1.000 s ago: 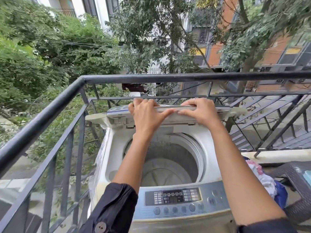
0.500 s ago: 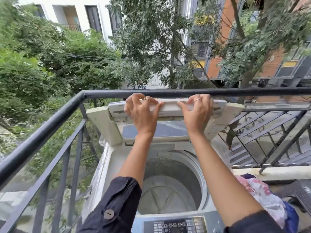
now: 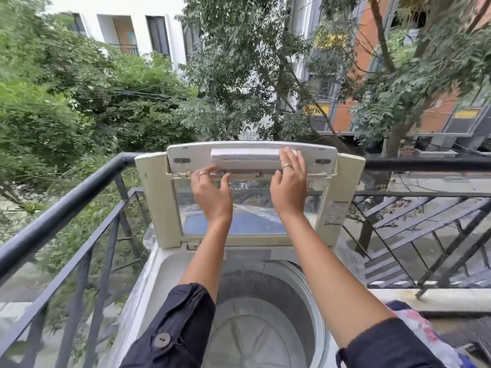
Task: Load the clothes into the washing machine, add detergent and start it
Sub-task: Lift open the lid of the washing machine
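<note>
Lid point(image 3: 249, 197) is propped upright by flat open left hand point(image 3: 211, 193) and right hand point(image 3: 288, 187), neither gripping; if released unsupported, it may be dropped onto the drum point(image 3: 255, 314)

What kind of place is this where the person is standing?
Most likely an upper-floor apartment balcony: a metal railing encloses a top-loading washing machine, with trees and neighbouring buildings beyond.
</note>
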Available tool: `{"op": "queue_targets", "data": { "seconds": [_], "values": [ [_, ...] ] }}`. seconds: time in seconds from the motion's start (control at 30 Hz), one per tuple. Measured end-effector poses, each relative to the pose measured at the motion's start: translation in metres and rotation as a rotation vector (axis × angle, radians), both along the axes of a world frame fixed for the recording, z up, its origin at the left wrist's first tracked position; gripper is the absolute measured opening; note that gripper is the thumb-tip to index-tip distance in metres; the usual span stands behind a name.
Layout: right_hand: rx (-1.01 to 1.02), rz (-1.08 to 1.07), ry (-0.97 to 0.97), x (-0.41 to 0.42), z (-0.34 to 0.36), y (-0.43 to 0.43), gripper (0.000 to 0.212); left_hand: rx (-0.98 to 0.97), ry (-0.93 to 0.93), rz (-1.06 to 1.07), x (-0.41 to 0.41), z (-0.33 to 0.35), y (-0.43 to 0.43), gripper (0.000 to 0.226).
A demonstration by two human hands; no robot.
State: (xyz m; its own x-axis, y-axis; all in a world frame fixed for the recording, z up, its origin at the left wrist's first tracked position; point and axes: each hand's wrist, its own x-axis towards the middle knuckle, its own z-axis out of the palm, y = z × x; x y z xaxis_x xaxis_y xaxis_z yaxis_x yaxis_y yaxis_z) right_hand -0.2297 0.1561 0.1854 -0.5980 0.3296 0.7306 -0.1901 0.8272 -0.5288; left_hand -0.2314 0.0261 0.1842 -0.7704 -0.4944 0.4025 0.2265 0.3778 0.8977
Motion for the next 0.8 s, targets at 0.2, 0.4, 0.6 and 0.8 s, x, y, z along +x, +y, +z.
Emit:
{"op": "queue_targets", "data": {
  "seconds": [0.2, 0.4, 0.6, 0.8],
  "values": [
    [-0.035, 0.049, -0.008, -0.032, -0.006, 0.001, 0.056, -0.042, -0.022, 0.036, -0.026, -0.003, 0.006, 0.026],
    [0.033, 0.110, -0.051, -0.045, -0.015, 0.005, 0.068, -0.147, -0.067, 0.021, -0.033, -0.008, 0.014, 0.040],
    [0.022, 0.121, -0.097, -0.045, -0.035, 0.007, 0.076, -0.225, -0.103, 0.024, -0.044, -0.004, 0.009, 0.033],
    [0.044, 0.144, -0.142, -0.039, -0.034, 0.010, 0.080, -0.191, -0.124, 0.028, -0.042, -0.001, 0.006, 0.035]
  ]
}}
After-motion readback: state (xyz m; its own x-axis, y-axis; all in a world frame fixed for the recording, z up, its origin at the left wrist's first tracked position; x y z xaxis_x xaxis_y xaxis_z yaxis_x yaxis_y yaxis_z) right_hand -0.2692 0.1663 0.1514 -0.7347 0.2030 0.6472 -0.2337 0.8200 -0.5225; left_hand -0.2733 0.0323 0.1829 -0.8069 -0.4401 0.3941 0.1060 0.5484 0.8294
